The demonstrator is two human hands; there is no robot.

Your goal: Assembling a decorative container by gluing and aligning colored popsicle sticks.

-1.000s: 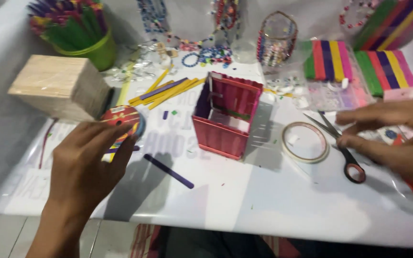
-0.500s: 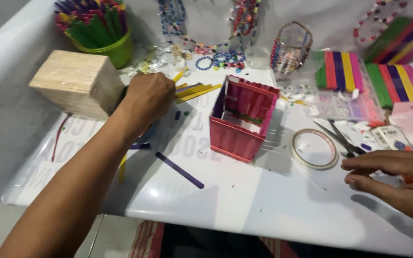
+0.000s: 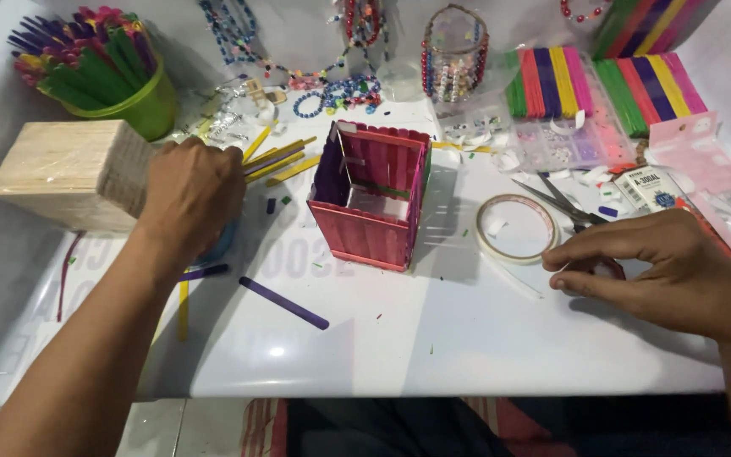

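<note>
Left hand (image 3: 192,193) curled over a blue roll (image 3: 217,245), grip hidden; right hand (image 3: 662,271) loosely pinching near scissors (image 3: 564,203). A careless elbow might topple the pink stick box (image 3: 370,199).

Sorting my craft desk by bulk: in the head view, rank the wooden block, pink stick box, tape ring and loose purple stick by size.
1. Wooden block and pink stick box: look alike, not ranked.
2. Tape ring.
3. Purple stick.

A glossy white table (image 3: 433,355) filled the view, a bright glare spot at six o'clock. A pale wall (image 3: 721,59) rose at twelve o'clock. Tiled floor (image 3: 188,427) showed at seven o'clock.
</note>
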